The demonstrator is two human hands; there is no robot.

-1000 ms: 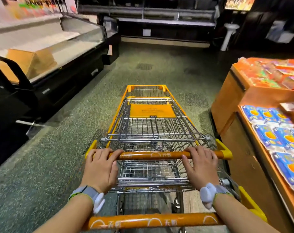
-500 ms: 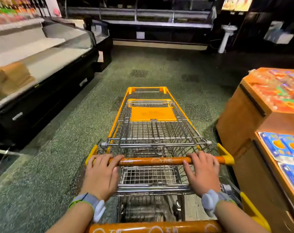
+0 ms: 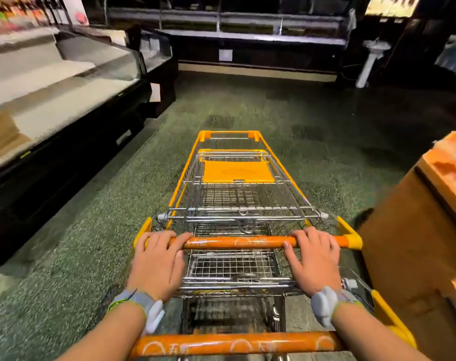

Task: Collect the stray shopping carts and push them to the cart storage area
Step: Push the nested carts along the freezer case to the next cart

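Two nested shopping carts with wire baskets and yellow-orange trim stand in front of me on the green speckled floor. The front cart point(image 3: 237, 194) has an orange handle bar point(image 3: 237, 242). My left hand point(image 3: 157, 261) grips that bar near its left end, fingers curled over it. My right hand point(image 3: 314, 259) grips it near the right end the same way. The rear cart's orange handle point(image 3: 237, 343) runs across the bottom of the view, beneath my forearms, with neither hand on it. Both baskets are empty.
A long black chest freezer point(image 3: 73, 121) lines the left of the aisle. An orange-brown display stand point(image 3: 417, 246) with packaged goods sits close to the carts' right side. Dark shelving point(image 3: 247, 43) closes the far end, with a white pedestal point(image 3: 370, 63) at the back right.
The carts and I have rolled forward along the aisle. The freezer and the display stand have slid back past me. Both hands keep their grip on the front handle.
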